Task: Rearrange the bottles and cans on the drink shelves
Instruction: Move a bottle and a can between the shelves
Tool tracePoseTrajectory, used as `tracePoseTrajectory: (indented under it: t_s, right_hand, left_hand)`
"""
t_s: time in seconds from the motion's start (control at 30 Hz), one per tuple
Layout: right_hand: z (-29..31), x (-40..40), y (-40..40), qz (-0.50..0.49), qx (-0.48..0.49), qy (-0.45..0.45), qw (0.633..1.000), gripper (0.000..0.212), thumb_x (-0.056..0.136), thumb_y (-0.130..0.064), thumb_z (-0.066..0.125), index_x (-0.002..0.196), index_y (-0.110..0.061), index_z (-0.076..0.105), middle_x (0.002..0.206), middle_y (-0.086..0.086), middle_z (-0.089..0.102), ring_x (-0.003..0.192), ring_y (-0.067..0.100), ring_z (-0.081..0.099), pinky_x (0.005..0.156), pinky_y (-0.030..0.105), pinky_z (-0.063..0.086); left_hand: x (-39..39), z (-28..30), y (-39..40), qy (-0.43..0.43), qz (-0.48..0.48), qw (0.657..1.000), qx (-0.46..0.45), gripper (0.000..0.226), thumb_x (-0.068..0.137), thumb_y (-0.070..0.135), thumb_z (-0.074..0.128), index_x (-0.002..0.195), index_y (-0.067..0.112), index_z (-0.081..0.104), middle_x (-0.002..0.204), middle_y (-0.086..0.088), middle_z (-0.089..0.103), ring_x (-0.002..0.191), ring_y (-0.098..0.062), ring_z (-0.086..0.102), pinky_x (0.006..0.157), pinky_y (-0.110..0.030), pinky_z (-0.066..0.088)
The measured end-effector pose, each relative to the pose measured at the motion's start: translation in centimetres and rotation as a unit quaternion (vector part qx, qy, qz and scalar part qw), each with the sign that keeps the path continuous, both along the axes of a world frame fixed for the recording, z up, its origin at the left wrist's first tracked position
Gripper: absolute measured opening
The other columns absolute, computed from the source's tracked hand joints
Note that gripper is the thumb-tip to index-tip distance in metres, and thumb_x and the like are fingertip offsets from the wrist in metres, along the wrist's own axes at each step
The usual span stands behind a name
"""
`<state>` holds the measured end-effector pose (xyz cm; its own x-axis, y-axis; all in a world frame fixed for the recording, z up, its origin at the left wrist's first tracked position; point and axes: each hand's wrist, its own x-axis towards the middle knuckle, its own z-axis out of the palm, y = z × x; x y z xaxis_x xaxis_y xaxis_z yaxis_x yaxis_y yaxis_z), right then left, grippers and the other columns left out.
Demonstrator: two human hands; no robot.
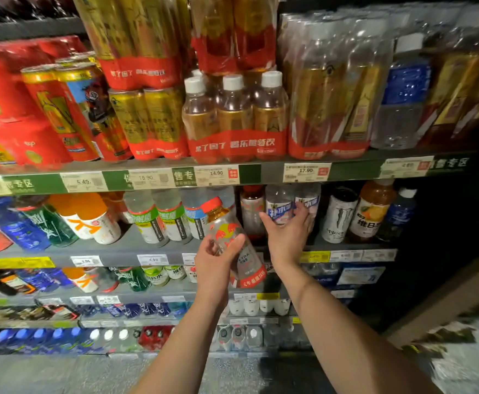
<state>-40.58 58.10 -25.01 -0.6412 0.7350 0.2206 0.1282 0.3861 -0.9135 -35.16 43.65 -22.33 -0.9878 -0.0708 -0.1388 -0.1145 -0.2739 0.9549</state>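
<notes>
Left hand (214, 258) gripping bottle (234, 243) in front of second shelf (153, 245); bottle tilting, orange cap pointing up-left, base down-right. Right hand (288, 233) reaching just right of bottle, fingers spread against clear bottles (291, 204).

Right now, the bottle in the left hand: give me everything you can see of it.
The bottle is clear plastic with a red cap and amber drink near the neck. Its label looks pale with a red and yellow logo and a red band with white writing near the base. It is tilted, cap up and to the left, base down to the right, held in front of the second shelf. The left hand grips its middle, thumb over the label. The right hand is apart from it, touching a shelved water bottle.
</notes>
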Motion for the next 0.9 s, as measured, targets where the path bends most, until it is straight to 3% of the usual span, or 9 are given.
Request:
tracePoseTrajectory:
  t_s: [0.13, 0.3, 0.43, 0.57, 0.67, 0.8, 0.9]
  right_hand:
    - [-0.8, -1.0, -1.0, -0.033, 0.025, -0.005, 0.999, 0.09, 0.068, -0.046, 0.087, 0.138, -0.007, 0.045, 0.136, 0.016, 0.052, 0.129, 0.032, 0.046, 0.11, 0.048, 0.041]
    - [-1.7, -1.4, -1.2, -0.068, 0.079, 0.002, 0.995, 0.081, 0.068, -0.036, 0.089, 0.13, -0.004, 0.048, 0.119, 0.014, 0.058, 0.112, 0.029, 0.055, 0.098, 0.043, 0.049]
    - [-1.0, -2.2, -1.4, -0.082, 0.116, -0.054, 0.988, 0.075, 0.066, -0.031, 0.083, 0.126, 0.003, 0.051, 0.12, 0.019, 0.059, 0.117, 0.035, 0.053, 0.108, 0.038, 0.039]
    - [-0.5, -1.2, -1.7, -0.074, 0.161, -0.059, 0.982, 0.078, 0.061, -0.024, 0.082, 0.127, 0.005, 0.052, 0.121, 0.023, 0.059, 0.114, 0.042, 0.053, 0.104, 0.048, 0.045]
    - [-0.2, 0.4, -1.4, -0.064, 0.119, -0.037, 0.99, 0.073, 0.066, -0.031, 0.078, 0.126, 0.004, 0.053, 0.118, 0.019, 0.059, 0.113, 0.036, 0.051, 0.102, 0.043, 0.046]
    - [0.8, 3.6, -1.1, -0.082, 0.013, 0.017, 0.996, 0.071, 0.065, -0.041, 0.08, 0.119, -0.005, 0.051, 0.115, 0.011, 0.054, 0.103, 0.029, 0.055, 0.089, 0.041, 0.05]
    - [1.1, 6.1, 0.0, -0.089, -0.014, 0.056, 0.994, 0.066, 0.067, -0.036, 0.083, 0.119, -0.018, 0.047, 0.114, 0.005, 0.055, 0.1, 0.025, 0.058, 0.086, 0.045, 0.054]
  left_hand:
    - [-0.8, -0.4, -2.4, 0.009, -0.021, 1.0, -0.008, 0.052, 0.071, 0.024, 0.084, 0.114, 0.004, 0.065, 0.108, -0.014, 0.075, 0.092, -0.018, 0.071, 0.078, -0.029, 0.057]
    - [-1.7, -1.9, -4.5, 0.013, -0.061, 0.998, -0.024, 0.03, 0.078, 0.011, 0.082, 0.105, 0.012, 0.068, 0.096, -0.005, 0.077, 0.089, -0.016, 0.072, 0.077, -0.028, 0.058]
    - [-2.1, -2.7, -5.3, 0.025, -0.092, 0.994, -0.048, 0.03, 0.079, 0.013, 0.083, 0.102, 0.009, 0.065, 0.086, 0.004, 0.075, 0.085, -0.008, 0.071, 0.074, -0.02, 0.055]
    - [-2.2, -3.3, -5.5, 0.041, -0.1, 0.992, -0.06, 0.047, 0.074, 0.013, 0.088, 0.111, 0.002, 0.061, 0.079, 0.012, 0.068, 0.078, -0.003, 0.066, 0.078, -0.025, 0.054]
    - [-2.1, -3.1, -4.7, 0.064, -0.102, 0.991, -0.051, 0.041, 0.075, 0.004, 0.085, 0.109, 0.001, 0.062, 0.078, 0.014, 0.067, 0.073, 0.001, 0.063, 0.071, -0.015, 0.051]
    - [-2.5, -2.4, -3.0, 0.081, -0.101, 0.99, -0.051, 0.031, 0.074, 0.005, 0.086, 0.097, 0.008, 0.065, 0.074, 0.012, 0.07, 0.069, -0.002, 0.063, 0.066, -0.016, 0.051]
    - [-3.1, -2.1, -1.1, 0.105, -0.103, 0.986, -0.081, 0.03, 0.074, 0.012, 0.088, 0.09, 0.012, 0.062, 0.072, 0.012, 0.066, 0.068, -0.003, 0.058, 0.068, -0.019, 0.048]
